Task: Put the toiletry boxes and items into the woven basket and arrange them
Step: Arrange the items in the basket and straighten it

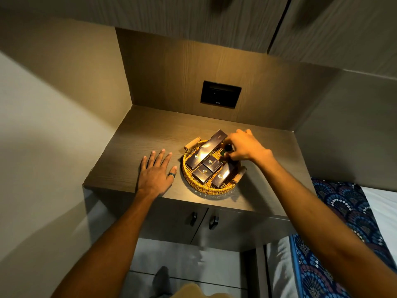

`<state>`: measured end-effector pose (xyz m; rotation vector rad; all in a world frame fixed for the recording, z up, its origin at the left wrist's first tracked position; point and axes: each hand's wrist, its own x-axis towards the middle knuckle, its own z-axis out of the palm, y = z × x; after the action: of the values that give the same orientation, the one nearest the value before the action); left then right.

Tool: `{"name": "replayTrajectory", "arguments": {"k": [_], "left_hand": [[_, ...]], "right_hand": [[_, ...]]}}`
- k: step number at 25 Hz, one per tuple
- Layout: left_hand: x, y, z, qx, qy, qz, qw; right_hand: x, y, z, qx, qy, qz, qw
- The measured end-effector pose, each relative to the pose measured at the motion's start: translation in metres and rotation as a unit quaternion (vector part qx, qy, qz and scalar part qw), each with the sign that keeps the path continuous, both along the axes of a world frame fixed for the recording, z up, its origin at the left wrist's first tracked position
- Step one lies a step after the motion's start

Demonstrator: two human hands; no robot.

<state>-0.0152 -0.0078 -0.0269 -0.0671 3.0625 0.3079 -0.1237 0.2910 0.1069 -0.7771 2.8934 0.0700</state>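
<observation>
Your left hand (155, 171) lies flat and empty on the counter (129, 151) beside the woven basket (194, 183), four dark boxes (203, 173) inside, while your right hand (247, 147) pinches a small dark bottle (228, 149) at its far rim; seat it upright next.

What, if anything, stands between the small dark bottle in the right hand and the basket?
Nothing visible. The right hand holds the small dark bottle at the woven basket's far right rim, beside the long box. The left hand rests flat on the counter, apart.
</observation>
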Motion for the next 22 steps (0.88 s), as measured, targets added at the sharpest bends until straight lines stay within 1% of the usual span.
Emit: {"name": "replayTrajectory", "arguments": {"k": [3, 5, 9, 12, 14, 15, 17, 18, 19, 20, 21, 22], "left_hand": [[0.0, 0.0, 0.001, 0.0, 0.0, 0.001, 1.0], [0.001, 0.0, 0.001, 0.001, -0.001, 0.001, 1.0], [0.0, 0.0, -0.001, 0.005, 0.007, -0.001, 1.0], [-0.002, -0.001, 0.0, 0.005, 0.006, -0.006, 1.0], [0.002, -0.002, 0.0, -0.002, -0.009, -0.009, 1.0], [0.002, 0.0, 0.0, 0.01, -0.009, -0.003, 1.0], [-0.008, 0.008, 0.009, 0.039, -0.009, 0.015, 0.999], [-0.015, 0.01, 0.018, 0.074, -0.001, 0.021, 0.997], [-0.024, 0.013, 0.027, 0.112, 0.014, 0.011, 0.994], [-0.034, 0.021, 0.037, 0.131, 0.036, -0.026, 0.99], [-0.04, 0.042, 0.05, 0.101, 0.038, -0.108, 0.988], [-0.048, 0.054, 0.057, 0.079, 0.021, -0.177, 0.981]], "right_hand": [[-0.002, -0.013, -0.01, 0.069, -0.003, 0.0, 0.998], [-0.004, -0.016, -0.014, 0.088, 0.002, 0.008, 0.996], [-0.002, -0.022, -0.02, 0.076, 0.003, 0.013, 0.997], [0.0, -0.017, -0.013, 0.063, -0.008, -0.012, 0.998], [0.008, -0.009, -0.007, 0.007, -0.003, -0.059, 0.998], [0.019, -0.007, -0.007, -0.034, 0.029, -0.1, 0.994], [0.049, -0.013, -0.02, -0.126, 0.106, -0.213, 0.963], [0.066, -0.023, -0.032, -0.149, 0.122, -0.263, 0.946], [0.083, -0.034, -0.045, -0.151, 0.115, -0.302, 0.934], [0.095, -0.041, -0.057, -0.156, 0.085, -0.339, 0.924], [0.115, -0.037, -0.069, -0.192, 0.028, -0.396, 0.898], [0.126, -0.037, -0.078, -0.226, -0.013, -0.429, 0.875]]}}
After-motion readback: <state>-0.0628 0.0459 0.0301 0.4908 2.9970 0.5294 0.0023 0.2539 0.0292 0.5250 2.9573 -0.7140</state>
